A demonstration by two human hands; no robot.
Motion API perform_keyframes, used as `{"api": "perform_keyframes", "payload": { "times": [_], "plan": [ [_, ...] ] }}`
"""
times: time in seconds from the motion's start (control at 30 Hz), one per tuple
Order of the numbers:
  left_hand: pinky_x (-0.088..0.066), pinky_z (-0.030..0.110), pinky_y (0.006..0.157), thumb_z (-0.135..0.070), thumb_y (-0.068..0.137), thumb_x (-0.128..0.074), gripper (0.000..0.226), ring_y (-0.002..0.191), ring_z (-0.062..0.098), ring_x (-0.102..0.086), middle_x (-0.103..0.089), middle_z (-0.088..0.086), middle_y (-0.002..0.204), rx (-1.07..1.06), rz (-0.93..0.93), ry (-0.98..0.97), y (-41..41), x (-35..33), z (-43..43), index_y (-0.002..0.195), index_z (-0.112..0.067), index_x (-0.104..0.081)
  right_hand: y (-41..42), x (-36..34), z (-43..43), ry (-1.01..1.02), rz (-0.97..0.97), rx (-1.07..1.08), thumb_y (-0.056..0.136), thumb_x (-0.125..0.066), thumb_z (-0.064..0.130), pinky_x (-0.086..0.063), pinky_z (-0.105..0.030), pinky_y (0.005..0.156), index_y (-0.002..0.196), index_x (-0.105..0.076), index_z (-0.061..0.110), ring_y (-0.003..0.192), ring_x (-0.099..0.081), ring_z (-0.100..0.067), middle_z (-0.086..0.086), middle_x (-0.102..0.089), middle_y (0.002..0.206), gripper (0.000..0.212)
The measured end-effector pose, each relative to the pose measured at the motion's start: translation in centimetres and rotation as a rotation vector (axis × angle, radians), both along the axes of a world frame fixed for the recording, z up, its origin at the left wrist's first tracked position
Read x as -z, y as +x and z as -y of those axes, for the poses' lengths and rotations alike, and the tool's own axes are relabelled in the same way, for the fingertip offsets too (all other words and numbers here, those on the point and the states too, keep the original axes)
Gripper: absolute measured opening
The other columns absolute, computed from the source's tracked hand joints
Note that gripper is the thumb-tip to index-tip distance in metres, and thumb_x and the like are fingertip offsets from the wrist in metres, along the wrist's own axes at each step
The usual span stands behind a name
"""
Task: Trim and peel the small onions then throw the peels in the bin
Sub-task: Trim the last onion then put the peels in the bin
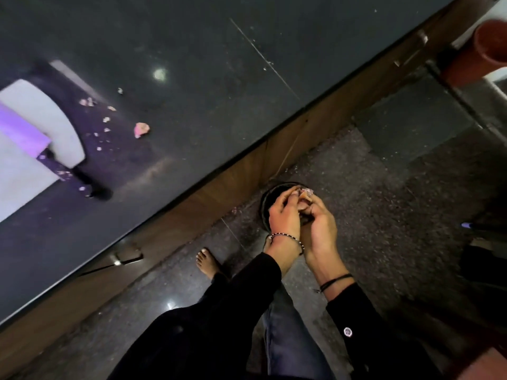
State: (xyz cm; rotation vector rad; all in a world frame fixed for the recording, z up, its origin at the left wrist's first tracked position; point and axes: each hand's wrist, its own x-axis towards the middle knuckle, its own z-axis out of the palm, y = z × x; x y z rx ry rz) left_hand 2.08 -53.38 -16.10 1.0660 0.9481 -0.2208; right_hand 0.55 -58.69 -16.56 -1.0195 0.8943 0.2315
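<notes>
The biggest thing is the dark counter [219, 78], which fills the top and left of the view. Its brown wood front [247, 171] drops to a speckled stone floor [370, 215]. A white cutting board [41, 111] sits on the counter at the far left. A knife [55, 163] with a purple blade lies across the board. Its long side runs from upper left to lower right, and its dark handle sticks out past the board toward the counter edge. A clay pot [488, 48] shows in the top right corner. On the floor, right by the wood front, stands a round black bin [264, 207] with its mouth facing up. The 2 hands are over it and hide much of its mouth. The left hand [284, 218], with a bead band on the wrist, has its fingers curled down on a small bunch of onion peels [306, 193]. The right hand [321, 229] is cupped against it, fingers curled on the same bunch. The bunch is crumpled, so I cannot tell which way it points. 1 bare foot [207, 263] stands near the bin. A pink onion scrap [141, 130] and tiny peel bits [105, 119] lie on the counter beside the board.
</notes>
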Motion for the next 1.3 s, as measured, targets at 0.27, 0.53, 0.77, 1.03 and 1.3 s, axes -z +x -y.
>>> {"api": "perform_keyframes", "payload": {
  "times": [0.27, 0.53, 0.77, 1.03, 1.3],
  "plan": [
    [-0.049, 0.011, 0.052, 0.0, 0.094, -0.055, 0.021, 0.08, 0.016, -0.064, -0.069, 0.003, 0.087, -0.019, -0.207, -0.051, 1.1, 9.0, 2.5, 0.108, -0.001, -0.071, 1.4, 8.3, 3.8, -0.087, -0.172, -0.122, 0.099, -0.045, -0.005, -0.057, -0.023, 0.058, 0.104, -0.069, 0.006, 0.073, -0.071, -0.017, -0.005, -0.074, 0.081, 0.027],
    [-0.058, 0.045, 0.085, -0.035, 0.07, -0.079, 0.029, 0.078, 0.027, -0.069, -0.074, 0.014, 0.087, -0.019, -0.381, -0.14, 2.3, 18.4, 4.1, 0.084, -0.01, -0.077, 3.6, 15.7, 6.5, -0.127, -0.24, -0.226, 0.096, -0.045, -0.009, -0.057, -0.025, 0.055, 0.087, -0.07, 0.013, 0.063, -0.072, -0.014, 0.001, -0.075, 0.067, 0.034],
    [-0.054, 0.039, 0.092, -0.042, 0.071, -0.076, 0.051, 0.108, 0.032, -0.066, -0.072, 0.014, 0.108, 0.113, -0.44, -0.129, 2.7, 26.8, 3.9, 0.107, -0.006, -0.073, 4.8, 19.6, 8.2, -0.163, -0.264, -0.307, 0.095, -0.042, -0.01, -0.055, -0.027, 0.068, 0.101, -0.067, 0.011, 0.087, -0.065, -0.023, -0.008, -0.068, 0.093, 0.033],
    [-0.048, 0.026, 0.071, -0.028, 0.099, -0.053, 0.021, 0.082, 0.014, -0.06, -0.065, 0.002, 0.094, 0.191, -0.435, -0.17, 4.2, 19.3, 4.2, 0.098, -0.01, -0.064, 4.1, 20.0, 9.6, -0.24, -0.318, -0.435, 0.096, -0.034, -0.007, -0.046, -0.051, 0.106, 0.114, -0.068, 0.004, 0.125, -0.053, -0.048, -0.03, -0.063, 0.127, 0.039],
    [-0.04, 0.032, 0.093, -0.025, 0.102, -0.046, 0.031, 0.105, 0.021, -0.055, -0.062, 0.002, 0.105, 0.291, -0.436, -0.167, 3.0, 17.1, 4.1, 0.124, -0.01, -0.061, 3.1, 19.0, 9.9, -0.287, -0.321, -0.49, 0.099, -0.038, -0.001, -0.044, -0.043, 0.111, 0.103, -0.066, 0.012, 0.114, -0.056, -0.026, -0.01, -0.062, 0.114, 0.031]
  ]
}}
